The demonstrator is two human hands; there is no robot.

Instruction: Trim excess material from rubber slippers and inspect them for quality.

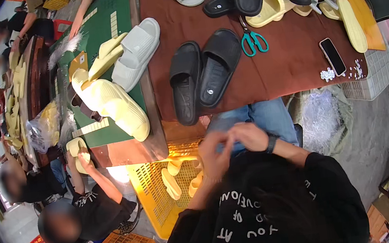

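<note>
My left hand (215, 154) and my right hand (251, 136) meet above my lap, just off the table's near edge. Fingers on both are bent and pinched together at the tips; whatever they hold is too small or blurred to make out. Ahead of them, a pair of black slide sandals (207, 73) lies side by side on the brown cloth (286, 72), toes away from me. Teal-handled scissors (254, 43) rest to the right of the pair. Farther right are a phone (333, 56) and small white pieces (327, 74) scattered at the cloth's edge.
More black, grey and yellow slides (270, 6) crowd the far side. Grey slides (136, 55) and yellow slides (116, 107) cover the green mat (109, 0) on the left. A yellow crate (153, 200) with slides stands below. A co-worker (88, 209) sits left; clear plastic strips (320, 114) lie right.
</note>
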